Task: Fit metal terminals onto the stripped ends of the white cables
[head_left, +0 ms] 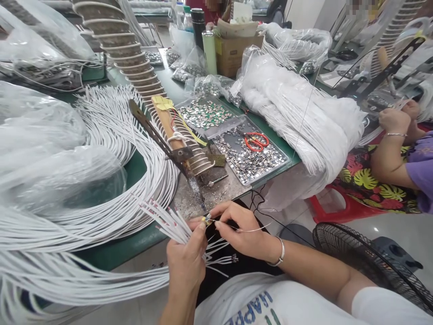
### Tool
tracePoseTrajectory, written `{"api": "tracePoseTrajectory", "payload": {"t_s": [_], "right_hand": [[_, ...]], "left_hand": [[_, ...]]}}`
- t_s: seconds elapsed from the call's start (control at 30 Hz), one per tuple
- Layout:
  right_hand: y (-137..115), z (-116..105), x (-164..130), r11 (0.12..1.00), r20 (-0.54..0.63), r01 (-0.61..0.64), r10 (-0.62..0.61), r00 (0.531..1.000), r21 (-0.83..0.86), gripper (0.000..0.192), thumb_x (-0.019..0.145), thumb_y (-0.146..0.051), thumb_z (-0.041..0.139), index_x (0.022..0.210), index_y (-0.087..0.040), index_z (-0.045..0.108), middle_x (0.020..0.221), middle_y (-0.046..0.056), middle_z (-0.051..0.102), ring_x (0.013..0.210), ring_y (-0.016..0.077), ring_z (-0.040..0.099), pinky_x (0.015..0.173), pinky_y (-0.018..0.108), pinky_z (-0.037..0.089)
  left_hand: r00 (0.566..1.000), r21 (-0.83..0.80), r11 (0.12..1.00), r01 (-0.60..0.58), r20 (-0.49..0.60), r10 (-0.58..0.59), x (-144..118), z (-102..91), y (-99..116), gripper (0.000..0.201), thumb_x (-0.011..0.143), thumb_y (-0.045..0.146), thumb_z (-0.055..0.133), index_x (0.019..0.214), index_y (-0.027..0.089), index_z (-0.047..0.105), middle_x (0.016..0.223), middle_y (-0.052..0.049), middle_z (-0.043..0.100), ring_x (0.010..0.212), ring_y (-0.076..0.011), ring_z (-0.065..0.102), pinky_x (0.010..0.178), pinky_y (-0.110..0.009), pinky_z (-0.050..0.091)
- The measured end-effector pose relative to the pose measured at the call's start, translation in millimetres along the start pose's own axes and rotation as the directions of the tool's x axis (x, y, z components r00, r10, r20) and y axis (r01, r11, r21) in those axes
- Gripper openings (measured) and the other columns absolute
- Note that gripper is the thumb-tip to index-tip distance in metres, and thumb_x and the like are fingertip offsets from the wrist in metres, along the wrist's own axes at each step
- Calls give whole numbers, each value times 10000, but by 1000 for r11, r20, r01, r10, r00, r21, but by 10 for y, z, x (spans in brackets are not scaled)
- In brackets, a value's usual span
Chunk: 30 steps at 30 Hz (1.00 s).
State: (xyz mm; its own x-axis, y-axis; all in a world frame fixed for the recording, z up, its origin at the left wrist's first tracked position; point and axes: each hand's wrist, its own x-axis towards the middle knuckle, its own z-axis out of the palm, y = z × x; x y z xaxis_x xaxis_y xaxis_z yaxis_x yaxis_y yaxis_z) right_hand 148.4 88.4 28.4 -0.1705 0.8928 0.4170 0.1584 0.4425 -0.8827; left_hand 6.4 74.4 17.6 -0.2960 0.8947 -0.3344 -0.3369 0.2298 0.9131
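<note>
My left hand [187, 264] is closed around a bundle of white cables [172, 221] with reddish ends fanning out above the fist. Between its thumb and finger sits a small metal connector [207, 219] with a yellowish part. My right hand [245, 230] pinches a thin solder wire [255, 230], whose end reaches the connector; the wire's tail trails to the right. Just above the connector is the tip of a soldering iron [196, 189], wooden-handled and fixed in a metal stand. Whether tip and connector touch, I cannot tell.
A ribbed hose [125, 49] ends beside the iron. Trays of green-and-silver connectors [206, 113] and silver connectors [250, 164], with red-handled snips [256, 141], stand behind. White cable coils [149, 167] lie left, bagged cables [297, 99] right. A co-worker's hands [395, 118] and a fan [352, 257] are right.
</note>
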Motion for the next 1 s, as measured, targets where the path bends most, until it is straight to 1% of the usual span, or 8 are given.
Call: {"api": "tracePoseTrajectory", "payload": {"t_s": [0.2, 0.3, 0.37, 0.47, 0.57, 0.7, 0.83, 1.0], "right_hand": [[13, 39, -33, 994, 78, -104, 106, 991, -25, 112, 917, -194, 525, 809, -170, 509, 817, 28, 597, 715, 111, 538, 667, 231, 439], [55, -62, -93, 990, 109, -99, 110, 988, -105, 130, 921, -181, 502, 793, -172, 488, 797, 18, 562, 696, 108, 505, 642, 223, 404], [112, -218, -156, 968, 222, -69, 124, 967, -242, 140, 921, -154, 484, 783, -173, 474, 762, 9, 534, 673, 112, 478, 622, 227, 374], [227, -475, -263, 850, 444, 72, 199, 874, -522, 169, 886, -82, 464, 747, -176, 447, 695, -2, 477, 602, 123, 407, 577, 255, 302], [269, -564, -343, 754, 441, 86, 284, 851, -651, 149, 915, -99, 437, 789, -173, 468, 716, 13, 506, 595, 135, 422, 575, 269, 296], [136, -324, -371, 880, 473, 88, 164, 866, -466, 161, 931, -91, 404, 1027, -153, 517, 850, 41, 611, 725, 148, 554, 685, 256, 397], [1, 18, -322, 935, 506, 191, -14, 862, -299, 166, 866, -68, 427, 940, -156, 547, 838, 41, 612, 729, 147, 556, 676, 246, 414], [-32, 203, -273, 960, 474, 61, 79, 877, -273, 109, 889, -168, 545, 983, -157, 598, 910, 51, 639, 814, 153, 587, 733, 246, 435]], "left_hand": [[987, 34, 990, 134, 83, -136, -131, -159, -106, 293, 680, 368, 804, 798, 123, 694, 425, 82, 383, 403, -44, 309, 405, -180, 261], [970, 14, 972, 236, 60, -236, -156, -279, -140, 378, 738, 489, 739, 677, 129, 643, 579, -2, 585, 529, -93, 519, 537, -214, 432], [969, -30, 969, 246, -19, -247, -156, -387, -151, 454, 728, 560, 721, 614, 143, 581, 714, -52, 668, 690, -153, 620, 675, -264, 496], [969, -48, 969, 242, -43, -244, -179, -561, -171, 396, 721, 519, 749, 692, 159, 588, 499, 27, 509, 490, -92, 474, 511, -213, 410], [957, -47, 958, 284, 67, -281, -238, -670, -198, 361, 650, 324, 837, 919, 160, 661, 537, 65, 452, 436, -45, 317, 427, -186, 264], [906, -41, 925, 378, 220, -361, -298, -691, -199, 534, 613, 232, 838, 1121, 145, 697, 722, -14, 563, 549, -72, 435, 526, -219, 365], [894, 13, 929, 371, 266, -360, -325, -672, -164, 509, 633, 235, 819, 1125, 146, 718, 881, -82, 637, 753, -162, 567, 731, -283, 451], [883, 92, 952, 292, 356, -306, -383, -626, -156, 343, 714, 272, 752, 1039, 168, 727, 1029, -96, 682, 1045, -274, 575, 920, -348, 428]]}}
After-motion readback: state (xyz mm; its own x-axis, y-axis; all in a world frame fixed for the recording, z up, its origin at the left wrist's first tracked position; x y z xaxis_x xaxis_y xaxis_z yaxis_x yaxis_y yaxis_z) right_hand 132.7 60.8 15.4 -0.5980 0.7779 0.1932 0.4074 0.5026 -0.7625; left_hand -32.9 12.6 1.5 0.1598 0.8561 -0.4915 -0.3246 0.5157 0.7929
